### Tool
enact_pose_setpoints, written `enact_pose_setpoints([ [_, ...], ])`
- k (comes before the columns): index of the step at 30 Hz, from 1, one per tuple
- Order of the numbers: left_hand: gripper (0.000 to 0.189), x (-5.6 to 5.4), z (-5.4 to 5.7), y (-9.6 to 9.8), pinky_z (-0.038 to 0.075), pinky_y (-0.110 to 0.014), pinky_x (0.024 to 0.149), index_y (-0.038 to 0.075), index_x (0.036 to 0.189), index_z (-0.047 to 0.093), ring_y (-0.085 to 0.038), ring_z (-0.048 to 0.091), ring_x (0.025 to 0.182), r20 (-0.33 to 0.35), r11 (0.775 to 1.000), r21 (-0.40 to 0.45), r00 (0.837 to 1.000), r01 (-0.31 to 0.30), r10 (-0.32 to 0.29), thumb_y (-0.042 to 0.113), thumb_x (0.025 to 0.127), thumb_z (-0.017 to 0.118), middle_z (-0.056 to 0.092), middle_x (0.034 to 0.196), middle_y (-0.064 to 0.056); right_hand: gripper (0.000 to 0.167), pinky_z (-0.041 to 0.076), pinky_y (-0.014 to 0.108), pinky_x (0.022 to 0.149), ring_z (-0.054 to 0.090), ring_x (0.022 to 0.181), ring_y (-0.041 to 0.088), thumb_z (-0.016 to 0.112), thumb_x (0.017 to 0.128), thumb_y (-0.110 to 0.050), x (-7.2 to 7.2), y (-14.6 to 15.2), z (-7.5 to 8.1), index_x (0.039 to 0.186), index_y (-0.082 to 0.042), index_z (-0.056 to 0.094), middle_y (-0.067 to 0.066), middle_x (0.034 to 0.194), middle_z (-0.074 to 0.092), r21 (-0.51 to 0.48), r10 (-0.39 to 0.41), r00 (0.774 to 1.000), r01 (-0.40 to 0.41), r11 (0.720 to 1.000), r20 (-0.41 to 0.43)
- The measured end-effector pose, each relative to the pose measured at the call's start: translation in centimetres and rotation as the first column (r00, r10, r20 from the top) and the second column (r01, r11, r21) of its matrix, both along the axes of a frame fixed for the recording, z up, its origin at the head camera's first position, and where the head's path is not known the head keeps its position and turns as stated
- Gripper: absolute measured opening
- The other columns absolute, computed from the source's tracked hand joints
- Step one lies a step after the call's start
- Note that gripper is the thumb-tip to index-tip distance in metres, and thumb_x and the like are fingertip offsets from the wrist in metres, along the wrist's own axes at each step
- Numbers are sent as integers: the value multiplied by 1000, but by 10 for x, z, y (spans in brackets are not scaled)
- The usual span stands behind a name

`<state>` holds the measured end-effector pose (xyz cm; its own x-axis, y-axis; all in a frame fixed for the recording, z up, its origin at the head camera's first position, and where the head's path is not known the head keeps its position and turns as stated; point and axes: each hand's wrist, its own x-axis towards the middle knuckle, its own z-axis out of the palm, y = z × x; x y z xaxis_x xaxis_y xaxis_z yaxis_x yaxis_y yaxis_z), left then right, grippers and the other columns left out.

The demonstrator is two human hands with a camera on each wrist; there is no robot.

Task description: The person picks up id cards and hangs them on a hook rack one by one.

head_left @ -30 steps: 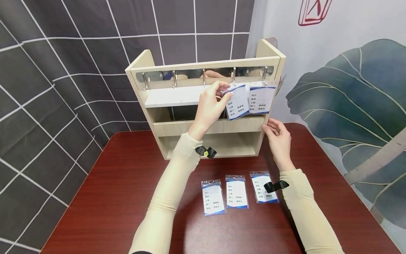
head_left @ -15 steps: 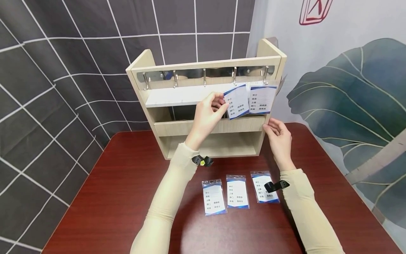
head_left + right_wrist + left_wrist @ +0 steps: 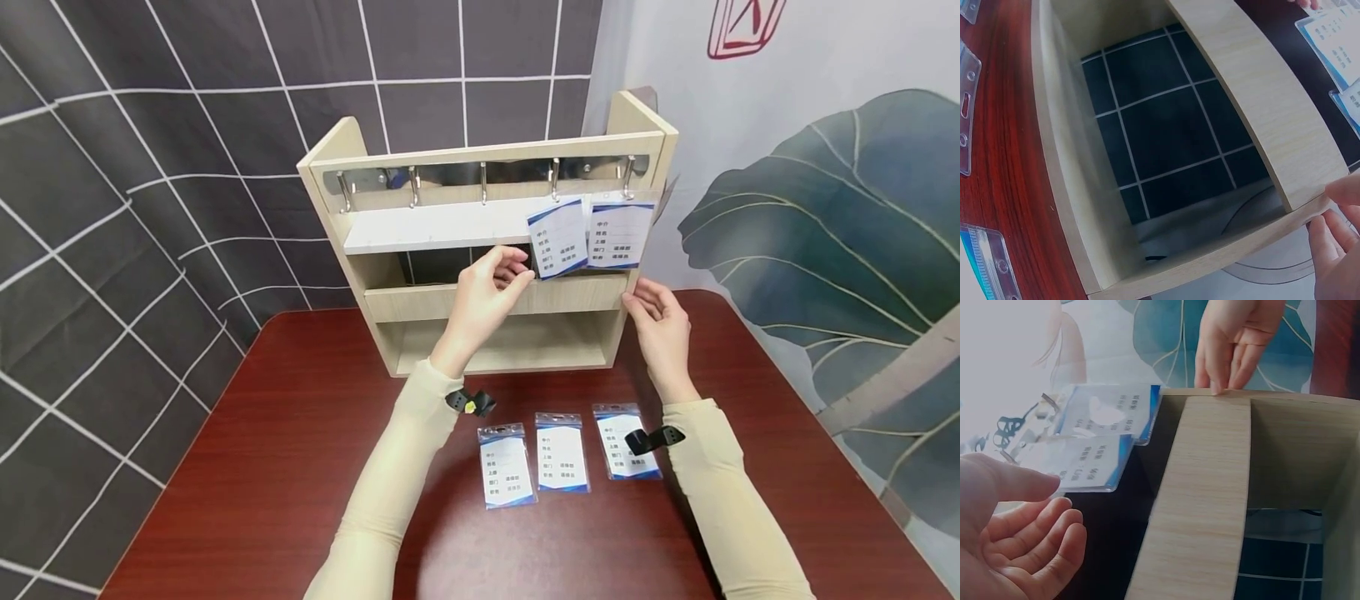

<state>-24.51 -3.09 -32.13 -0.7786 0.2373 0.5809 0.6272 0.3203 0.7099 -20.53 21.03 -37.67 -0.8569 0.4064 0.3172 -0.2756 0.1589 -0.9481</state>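
Note:
A tilted name badge [image 3: 558,242] in a clear sleeve hangs from the second hook from the right. Beside it another name badge [image 3: 619,237] hangs from the rightmost hook. My left hand [image 3: 487,287] is at the tilted badge's lower left corner, fingers loosely curled; in the left wrist view the thumb [image 3: 1029,483] overlaps the badge's edge, with nothing gripped. My right hand [image 3: 662,329] grips the right side panel of the wooden shelf [image 3: 495,304], thumb at its front edge, fingers on the outside in the right wrist view.
Three more badges, a left one [image 3: 507,467], a middle one [image 3: 562,454] and a right one [image 3: 622,433], lie on the red-brown table [image 3: 315,400] before the shelf. A metal hook rail [image 3: 450,174] spans the shelf's upper front. A dark gridded backdrop [image 3: 420,108] stands behind.
My left hand has let go of the tilted badge and moved down and slightly left from the hook. The badge stays hanging. My right hand keeps its place.

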Motion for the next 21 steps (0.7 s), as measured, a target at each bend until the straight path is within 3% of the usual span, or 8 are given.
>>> enact_pose_setpoints([
  [10,21,13,-23,-15,54,-24,76,0,112,67,-17,65,84,20,999,-44,1000,16,-15,11,95,70,69,95,-8,37,48,14,88,63,98,3,67,95,-4,-1,-1,-2,128,9,60,-1,109,67,-4,6,1000,-6,1000,-7],
  [21,24,24,-38,-25,56,-34,79,-2,114,67,-17,63,85,56,994,-95,998,46,-41,13,96,69,69,98,-7,36,48,14,87,63,97,3,68,95,-5,-3,-1,-3,128,7,61,-3,107,67,-1,0,1000,0,1000,-5],
])
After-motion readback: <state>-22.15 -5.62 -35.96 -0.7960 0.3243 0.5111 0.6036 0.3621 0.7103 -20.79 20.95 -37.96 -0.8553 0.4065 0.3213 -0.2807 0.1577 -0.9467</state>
